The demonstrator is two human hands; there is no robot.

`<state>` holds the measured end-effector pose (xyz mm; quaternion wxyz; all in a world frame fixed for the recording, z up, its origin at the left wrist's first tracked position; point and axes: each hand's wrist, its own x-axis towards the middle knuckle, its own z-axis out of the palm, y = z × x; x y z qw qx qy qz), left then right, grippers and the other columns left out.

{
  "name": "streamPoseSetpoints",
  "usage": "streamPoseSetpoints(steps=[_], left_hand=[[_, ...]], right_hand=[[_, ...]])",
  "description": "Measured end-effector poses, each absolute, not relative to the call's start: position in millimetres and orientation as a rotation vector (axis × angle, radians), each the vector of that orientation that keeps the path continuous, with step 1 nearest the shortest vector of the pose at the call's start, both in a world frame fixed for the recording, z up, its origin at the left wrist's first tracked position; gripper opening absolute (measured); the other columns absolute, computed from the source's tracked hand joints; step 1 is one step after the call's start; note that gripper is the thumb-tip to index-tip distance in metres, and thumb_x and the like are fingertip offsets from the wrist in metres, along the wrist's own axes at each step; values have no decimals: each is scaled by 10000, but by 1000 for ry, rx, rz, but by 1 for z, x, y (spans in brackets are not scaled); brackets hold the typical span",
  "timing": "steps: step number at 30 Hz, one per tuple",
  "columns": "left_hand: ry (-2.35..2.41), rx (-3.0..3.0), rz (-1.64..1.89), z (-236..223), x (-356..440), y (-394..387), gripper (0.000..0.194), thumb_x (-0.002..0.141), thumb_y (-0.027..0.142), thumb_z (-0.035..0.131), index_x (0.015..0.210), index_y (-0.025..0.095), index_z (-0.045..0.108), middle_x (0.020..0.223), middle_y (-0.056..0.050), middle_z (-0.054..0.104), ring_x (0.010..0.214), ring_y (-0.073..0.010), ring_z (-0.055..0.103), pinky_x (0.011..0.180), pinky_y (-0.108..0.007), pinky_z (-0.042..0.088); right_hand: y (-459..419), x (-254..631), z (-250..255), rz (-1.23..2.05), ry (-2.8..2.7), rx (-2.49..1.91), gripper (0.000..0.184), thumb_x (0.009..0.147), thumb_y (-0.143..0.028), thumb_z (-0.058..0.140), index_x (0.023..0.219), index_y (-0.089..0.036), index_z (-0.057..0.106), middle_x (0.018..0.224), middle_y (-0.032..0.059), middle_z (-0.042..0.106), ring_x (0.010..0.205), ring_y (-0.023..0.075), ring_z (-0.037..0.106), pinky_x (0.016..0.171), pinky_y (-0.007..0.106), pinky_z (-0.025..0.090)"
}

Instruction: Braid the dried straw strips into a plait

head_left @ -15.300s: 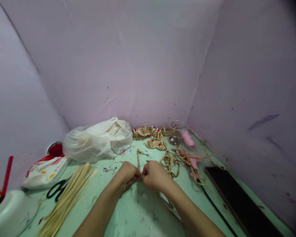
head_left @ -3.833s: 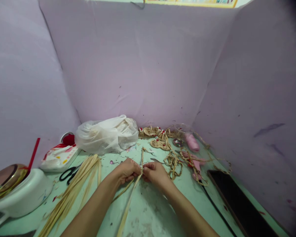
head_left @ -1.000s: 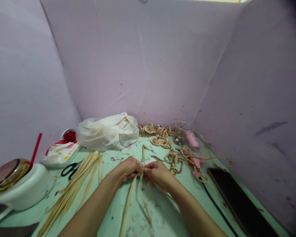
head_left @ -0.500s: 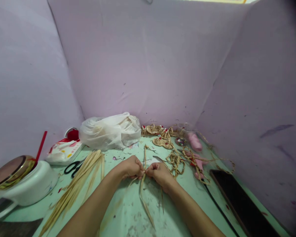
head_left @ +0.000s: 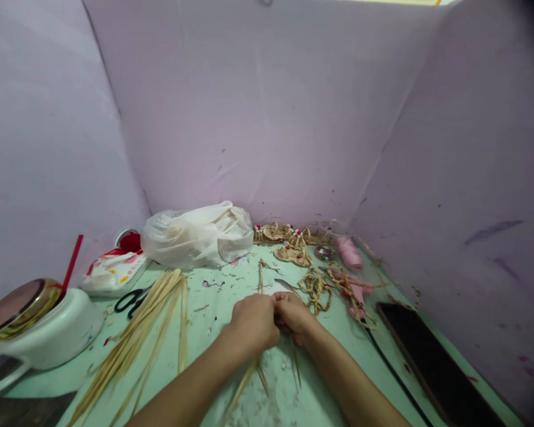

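My left hand [head_left: 256, 323] covers the lower part of the straw-coloured braid [head_left: 261, 279], and its back is turned so that I cannot see what lies inside the grip. Both my forearms [head_left: 204, 382] run off the bottom edge, as does the bundle of pale strips [head_left: 136, 338] at lower left. The braid's visible length points nearly straight up near the frame's centre, just above my left hand, which is curled closed on it. My right hand [head_left: 292, 314], touching the left, grasps a loose strand [head_left: 296, 365] hanging below it.
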<state>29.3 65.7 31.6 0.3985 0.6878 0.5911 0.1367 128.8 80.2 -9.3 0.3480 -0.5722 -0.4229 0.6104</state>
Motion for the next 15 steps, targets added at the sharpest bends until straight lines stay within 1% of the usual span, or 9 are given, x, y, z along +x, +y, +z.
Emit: streamPoseSetpoints(steps=[1,3,5,7,9,13,15], left_hand=[[1509,1789,331,35,28,66,117,479,77,567,529,170,516,496,-30,486,655,-191,546,536,-214,353],[1560,1862,242,44,19,72,83,504,110,565,482,159,502,453,-29,480,544,-171,527,486,-220,342],[1529,1750,112,54,6,83,109,576,174,528,474,142,508,434,-30,497,411,-131,469,417,-221,317],[1625,1617,301,57,-5,94,155,634,220,488,511,129,518,441,-18,507,345,-91,407,370,-206,283],[1580,1426,384,51,-9,102,146,656,214,479,566,113,533,452,-14,518,325,-68,369,345,-191,253],[1242,1128,261,25,-2,106,144,683,162,459,601,84,548,491,-40,550,337,-44,378,325,-158,206],[1164,1025,250,15,0,106,129,685,120,454,600,80,543,476,-25,529,346,-30,387,330,-133,216]], right_hand=[[81,129,-10,1584,-1098,-1474,50,487,-120,440,467,-155,411,325,-82,308,290,24,195,326,182,89],[81,130,-9,1610,-1117,-1435,46,483,-106,449,462,-145,436,322,-72,338,291,27,230,322,180,120],[82,132,-6,1666,-1134,-1394,37,497,-108,467,473,-136,472,323,-59,374,292,37,271,320,181,160],[82,134,-3,1711,-1127,-1369,28,524,-128,486,499,-132,497,328,-55,400,288,45,290,320,182,188],[82,136,-1,1752,-1123,-1335,38,548,-153,503,516,-132,502,332,-57,411,284,46,293,324,181,205],[81,137,-3,1790,-1125,-1172,28,543,-142,519,525,-127,504,398,-25,500,367,69,420,399,185,309],[81,136,-6,1756,-1133,-1159,23,534,-127,520,519,-124,503,425,-16,525,391,69,436,418,184,313]])
